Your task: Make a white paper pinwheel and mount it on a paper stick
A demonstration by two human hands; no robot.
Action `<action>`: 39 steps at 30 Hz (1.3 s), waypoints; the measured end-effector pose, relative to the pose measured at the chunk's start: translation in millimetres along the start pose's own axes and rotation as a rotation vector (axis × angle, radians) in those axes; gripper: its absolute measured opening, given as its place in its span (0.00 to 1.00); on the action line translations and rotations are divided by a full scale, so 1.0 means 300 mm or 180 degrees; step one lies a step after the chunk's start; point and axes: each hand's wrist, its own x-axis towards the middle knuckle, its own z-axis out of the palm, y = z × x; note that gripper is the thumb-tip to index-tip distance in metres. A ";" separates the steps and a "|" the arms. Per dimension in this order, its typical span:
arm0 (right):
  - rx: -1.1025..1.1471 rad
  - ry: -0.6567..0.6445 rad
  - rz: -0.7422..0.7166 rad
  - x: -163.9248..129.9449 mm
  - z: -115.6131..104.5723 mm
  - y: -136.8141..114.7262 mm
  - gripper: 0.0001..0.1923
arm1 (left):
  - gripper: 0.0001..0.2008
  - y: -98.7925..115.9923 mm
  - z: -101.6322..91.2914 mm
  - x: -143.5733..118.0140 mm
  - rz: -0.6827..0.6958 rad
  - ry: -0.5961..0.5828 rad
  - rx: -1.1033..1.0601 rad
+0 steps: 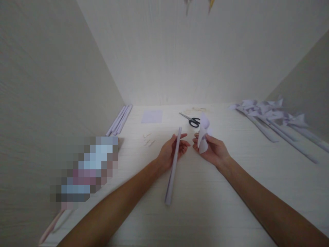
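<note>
My left hand (171,151) holds a rolled paper tube (173,169), pale lilac, between thumb and palm; the tube tilts, its lower end toward me. My right hand (213,149) pinches a folded paper pinwheel-like piece (204,132) of the same lilac colour, with curled blades standing up. The two hands are close together but apart, over the middle of the table. Just beyond the right hand lie black-handled scissors (192,120), partly covered by the folded paper.
A flat lilac paper square (151,116) lies at the back. Small thin sticks (148,140) are scattered near it. Several paper tubes (119,120) rest at the left wall; finished-looking paper pinwheels on tubes (269,115) pile up at right. A blurred-out object (89,168) stands left.
</note>
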 end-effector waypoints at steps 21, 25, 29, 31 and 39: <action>0.0042 -0.0212 0.0013 0.009 -0.009 -0.001 0.07 | 0.04 0.003 0.004 -0.009 0.0182 -0.0066 0.0196; 0.0077 -0.0195 0.0029 0.010 -0.008 -0.002 0.06 | 0.06 0.001 0.005 -0.011 0.0240 -0.0031 0.0333; 0.0144 -0.0169 0.0058 0.010 -0.006 -0.005 0.06 | 0.11 -0.005 0.003 -0.008 0.0251 -0.0081 0.0486; 0.0232 -0.0193 0.0065 0.009 -0.006 -0.005 0.06 | 0.12 -0.009 0.002 -0.006 0.0306 -0.0109 0.0574; 0.0365 -0.0151 0.0297 0.016 -0.006 -0.004 0.03 | 0.11 -0.019 0.006 -0.008 0.0391 -0.0316 0.0954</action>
